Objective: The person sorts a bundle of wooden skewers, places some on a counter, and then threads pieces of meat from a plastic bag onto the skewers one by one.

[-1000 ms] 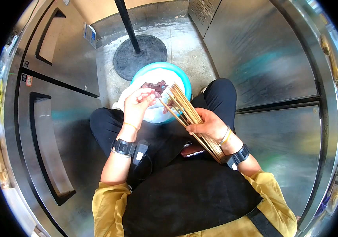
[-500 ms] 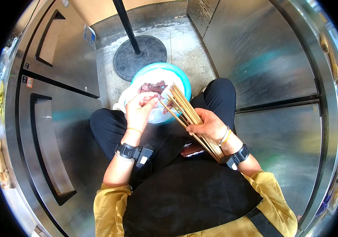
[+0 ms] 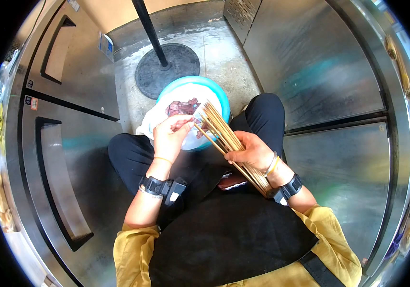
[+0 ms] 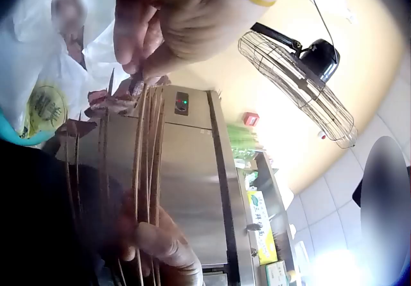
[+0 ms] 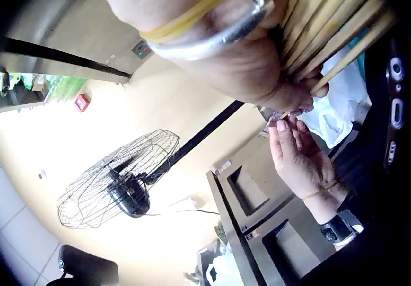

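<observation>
My left hand (image 3: 170, 139) pinches a small piece of raw meat (image 5: 276, 118) between thumb and fingertips, right at the tip of one skewer. A fanned bundle of thin bamboo skewers (image 3: 229, 136) lies in the grip of my right hand (image 3: 253, 152), thumb across them, tips pointing up and forward. Beyond the hands, more dark red meat pieces (image 3: 181, 107) lie on white plastic (image 3: 150, 122) lining a turquoise basin (image 3: 222, 93). In the left wrist view, meat shows near several skewer tips, partly behind the left fingers.
The basin sits on the floor between the bent knees, in front of a round black stand base (image 3: 166, 67) with its pole. Steel cabinets flank both sides, left (image 3: 75, 158) and right (image 3: 339, 167). A phone (image 5: 397, 106) lies at the lap, and a caged fan (image 4: 302, 83) stands higher up.
My left hand has come right and slightly down, bringing its fingertips to the skewer tip. My right hand and the bundle have hardly moved.
</observation>
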Demonstrator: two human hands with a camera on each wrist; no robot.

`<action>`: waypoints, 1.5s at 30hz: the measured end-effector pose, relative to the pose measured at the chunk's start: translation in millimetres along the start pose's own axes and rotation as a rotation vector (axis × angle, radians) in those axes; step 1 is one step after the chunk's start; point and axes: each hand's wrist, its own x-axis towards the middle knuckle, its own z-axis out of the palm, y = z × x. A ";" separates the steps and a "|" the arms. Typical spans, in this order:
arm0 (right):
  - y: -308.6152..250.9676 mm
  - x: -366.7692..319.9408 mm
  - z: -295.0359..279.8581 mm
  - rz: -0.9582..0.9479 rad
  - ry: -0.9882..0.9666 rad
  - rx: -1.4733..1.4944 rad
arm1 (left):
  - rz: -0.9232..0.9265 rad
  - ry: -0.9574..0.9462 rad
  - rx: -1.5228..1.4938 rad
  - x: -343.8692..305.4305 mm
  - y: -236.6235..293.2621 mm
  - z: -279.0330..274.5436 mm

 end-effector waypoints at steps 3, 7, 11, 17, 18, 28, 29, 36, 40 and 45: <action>1.0 0.1 -0.2 -0.008 0.005 -0.010 | -0.012 -0.010 0.033 -1.8 4.3 1.4; 0.2 0.4 -0.1 0.002 0.015 -0.030 | 0.002 -0.037 0.090 -2.5 4.1 2.8; 1.9 1.8 -1.1 0.001 0.034 -0.083 | -0.039 -0.114 0.143 -6.1 9.6 8.7; 6.1 2.2 -5.2 -0.153 0.113 -0.348 | -0.087 -0.181 0.243 -0.4 -7.9 11.0; 4.1 1.3 -3.8 -0.181 0.137 -0.370 | -0.049 -0.204 0.184 -0.2 -13.0 10.9; -0.3 -0.6 -10.1 0.037 -0.051 0.091 | 0.084 -0.018 0.596 58.6 -77.1 -30.8; -2.1 -1.4 -11.2 0.047 -0.067 0.086 | 0.169 -0.029 0.737 60.9 -77.8 -29.0; 0.7 -3.0 -14.3 0.051 -0.057 0.151 | 0.364 -0.102 1.186 78.8 -75.9 -9.1; -1.7 -3.1 -15.2 0.060 -0.050 0.128 | 0.247 -0.131 1.098 80.5 -73.8 -13.0; 3.3 1.6 -15.2 0.062 -0.065 0.120 | 0.048 -0.046 0.729 73.8 -80.6 -29.5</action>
